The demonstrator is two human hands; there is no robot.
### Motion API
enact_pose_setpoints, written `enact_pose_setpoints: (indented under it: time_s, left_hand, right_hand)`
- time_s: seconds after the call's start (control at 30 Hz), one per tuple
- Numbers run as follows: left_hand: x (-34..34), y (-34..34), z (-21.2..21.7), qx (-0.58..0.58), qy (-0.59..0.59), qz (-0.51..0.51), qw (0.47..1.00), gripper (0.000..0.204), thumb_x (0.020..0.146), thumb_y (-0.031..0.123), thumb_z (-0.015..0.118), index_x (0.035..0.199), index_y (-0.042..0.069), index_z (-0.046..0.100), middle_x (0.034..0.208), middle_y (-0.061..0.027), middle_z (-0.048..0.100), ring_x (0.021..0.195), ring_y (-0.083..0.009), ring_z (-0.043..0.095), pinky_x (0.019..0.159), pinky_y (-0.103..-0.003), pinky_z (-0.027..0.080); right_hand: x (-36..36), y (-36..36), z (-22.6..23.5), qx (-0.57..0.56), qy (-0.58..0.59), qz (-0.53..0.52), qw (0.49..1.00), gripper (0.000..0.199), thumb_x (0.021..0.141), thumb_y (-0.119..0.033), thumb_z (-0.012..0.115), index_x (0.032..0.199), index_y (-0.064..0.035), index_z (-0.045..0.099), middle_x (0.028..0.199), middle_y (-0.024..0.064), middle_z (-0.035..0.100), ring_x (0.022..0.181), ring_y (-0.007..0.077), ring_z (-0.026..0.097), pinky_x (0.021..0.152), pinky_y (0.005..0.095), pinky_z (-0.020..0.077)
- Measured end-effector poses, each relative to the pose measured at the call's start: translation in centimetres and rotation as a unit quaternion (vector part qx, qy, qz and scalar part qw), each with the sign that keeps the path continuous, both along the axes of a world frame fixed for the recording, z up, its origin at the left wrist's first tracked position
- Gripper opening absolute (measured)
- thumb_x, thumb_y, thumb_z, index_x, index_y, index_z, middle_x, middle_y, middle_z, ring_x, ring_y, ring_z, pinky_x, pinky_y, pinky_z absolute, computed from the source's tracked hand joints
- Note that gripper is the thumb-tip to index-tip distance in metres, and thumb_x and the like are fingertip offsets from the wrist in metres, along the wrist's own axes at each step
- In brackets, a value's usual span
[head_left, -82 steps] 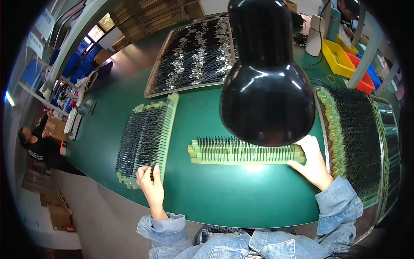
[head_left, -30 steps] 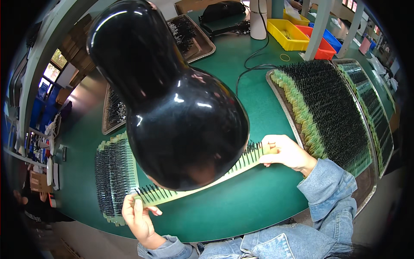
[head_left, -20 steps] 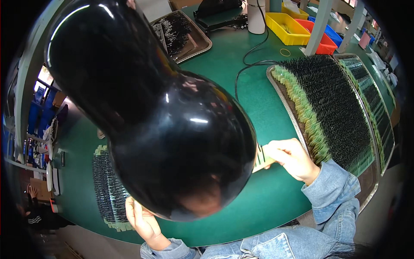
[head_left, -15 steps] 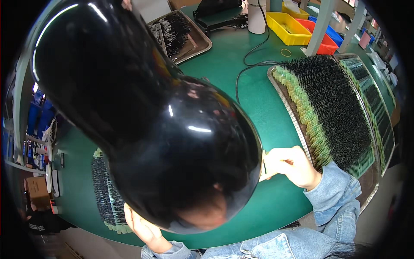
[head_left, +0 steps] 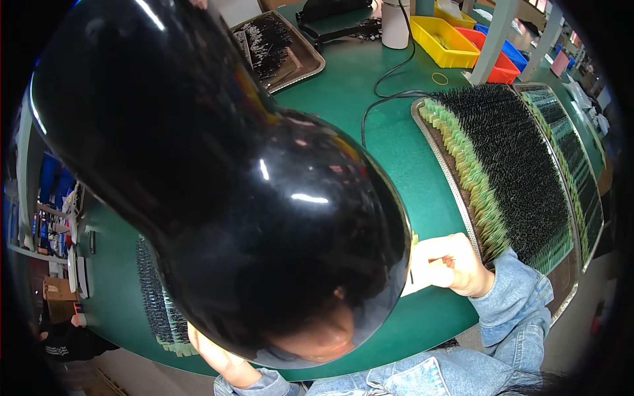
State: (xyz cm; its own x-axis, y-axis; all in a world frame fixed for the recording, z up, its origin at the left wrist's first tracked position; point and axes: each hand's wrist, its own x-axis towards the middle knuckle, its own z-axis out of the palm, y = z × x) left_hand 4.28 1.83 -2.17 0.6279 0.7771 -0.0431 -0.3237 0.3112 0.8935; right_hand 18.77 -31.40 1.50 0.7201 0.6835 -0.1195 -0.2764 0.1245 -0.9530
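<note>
A large glossy black rounded lamp-like hood (head_left: 277, 218) fills the middle of the view and hides most of the work area. Beside its right edge, my right hand (head_left: 456, 267) is closed, thumb and fingers pressed together. A yellowish-green edge and a thin dark line show at its fingertips, but the rest of what it pinches is behind the hood. My left hand (head_left: 221, 356) comes up at the hood's lower left; its fingertips are hidden. Next to it lies a row of green strips with dark pins (head_left: 155, 297), partly covered by the hood.
To the right, a metal tray (head_left: 444, 155) holds densely packed green strips with black pins, with a second tray (head_left: 561, 132) beyond. At the back are a tray of black bits (head_left: 297, 72), a white cylinder (head_left: 395, 26), a black cable (head_left: 380, 99), a yellow bin (head_left: 442, 49) and a red bin (head_left: 505, 69).
The hood appears shifted slightly left and larger in view. My right hand has moved a little down and right, still pinching. My left hand is a bit lower, with less of its fingers showing.
</note>
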Motion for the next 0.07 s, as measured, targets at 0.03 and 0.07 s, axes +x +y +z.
enact_pose_setpoints:
  time_s: [0.03, 0.07]
  left_hand:
    - [-0.29, 0.43, -0.40, -0.003, -0.020, -0.006, 1.000, 0.032, 0.084, 0.012, 0.036, 0.112, -0.003, 0.041, 0.113, -0.0151, 0.045, 0.102, -0.0243, 0.046, 0.089, -0.033, 0.038]
    - [-0.55, 0.85, -0.67, -0.005, -0.039, -0.012, 0.999, 0.033, 0.084, 0.013, 0.038, 0.113, -0.002, 0.041, 0.114, -0.0154, 0.045, 0.102, -0.0252, 0.046, 0.089, -0.033, 0.037]
  right_hand:
    - [-0.02, 0.01, 0.21, -0.002, 0.014, -0.003, 1.000, 0.036, 0.078, -0.018, 0.056, 0.102, 0.0074, 0.050, 0.088, 0.0122, 0.055, 0.077, 0.0160, 0.055, 0.070, 0.0267, 0.0444]
    - [0.00, 0.05, 0.28, -0.001, 0.013, -0.002, 1.000, 0.036, 0.078, -0.018, 0.056, 0.102, 0.0074, 0.050, 0.088, 0.0122, 0.055, 0.077, 0.0160, 0.055, 0.070, 0.0267, 0.0444]
